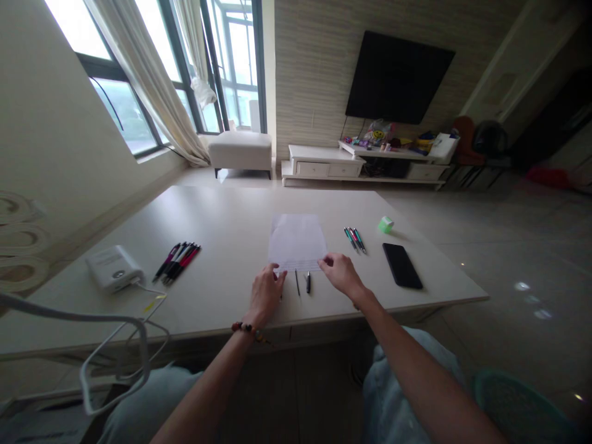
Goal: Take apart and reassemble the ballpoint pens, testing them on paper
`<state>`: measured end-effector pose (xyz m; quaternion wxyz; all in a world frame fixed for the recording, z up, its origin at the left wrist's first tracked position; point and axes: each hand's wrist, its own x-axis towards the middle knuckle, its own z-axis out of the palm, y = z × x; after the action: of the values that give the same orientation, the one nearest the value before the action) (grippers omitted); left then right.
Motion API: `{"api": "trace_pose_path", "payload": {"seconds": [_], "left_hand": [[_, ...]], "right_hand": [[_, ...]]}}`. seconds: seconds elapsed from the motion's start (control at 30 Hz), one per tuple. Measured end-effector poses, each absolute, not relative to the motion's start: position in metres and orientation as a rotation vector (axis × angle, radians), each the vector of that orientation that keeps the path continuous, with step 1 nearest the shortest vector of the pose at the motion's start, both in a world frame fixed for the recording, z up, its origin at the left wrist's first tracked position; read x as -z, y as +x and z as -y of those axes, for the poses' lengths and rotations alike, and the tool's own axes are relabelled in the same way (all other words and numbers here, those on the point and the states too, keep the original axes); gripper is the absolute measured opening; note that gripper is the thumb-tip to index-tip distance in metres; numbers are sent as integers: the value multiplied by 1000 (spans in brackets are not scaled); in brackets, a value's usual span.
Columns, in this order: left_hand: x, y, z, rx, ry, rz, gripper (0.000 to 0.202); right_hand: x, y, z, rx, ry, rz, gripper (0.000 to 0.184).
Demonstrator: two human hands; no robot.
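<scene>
Got a white sheet of paper (297, 240) flat on the tabletop (222, 222). My right hand (342, 273) has its fingers pinched on the near right corner; my left hand (266, 291) is at the near left one, thumb and forefinger apart. Black pen piece (308, 283) and thin dark rod (297, 283) lie between my hands.

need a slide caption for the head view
Left hand and right hand at a sheet of paper, pens grouped to either side.

Beaded bracelet (243, 327) at the left wrist, pale blue trousers (386, 394).
</scene>
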<state>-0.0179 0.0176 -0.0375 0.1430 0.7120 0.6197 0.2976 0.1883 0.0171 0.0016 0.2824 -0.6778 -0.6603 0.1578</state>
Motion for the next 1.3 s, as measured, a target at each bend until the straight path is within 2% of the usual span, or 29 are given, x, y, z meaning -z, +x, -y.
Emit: {"api": "trace_pose_path", "payload": {"seconds": [0.17,0.4,0.7,0.93,1.03,1.3], "left_hand": [[31,-26,-9,-897,1993,-1811,32],[26,-49,8,-980,1835,-1893,30],[22,-68,49,-955,1725,-1901,30],[1,-62,67,-994,1751,-1841,30],[-4,-63,72,-993,1801,-1817,30],[20,-81,82,-907,1822,-1880,28]], "right_hand": [[-3,200,5,-332,-1837,1657,31],[2,210,45,-421,-1910,1496,58],[0,209,85,-560,-1831,1396,41],[-3,196,80,-506,-1738,1366,45],[6,195,73,-508,-1701,1385,40],[40,201,67,-581,-1735,1437,24]]}}
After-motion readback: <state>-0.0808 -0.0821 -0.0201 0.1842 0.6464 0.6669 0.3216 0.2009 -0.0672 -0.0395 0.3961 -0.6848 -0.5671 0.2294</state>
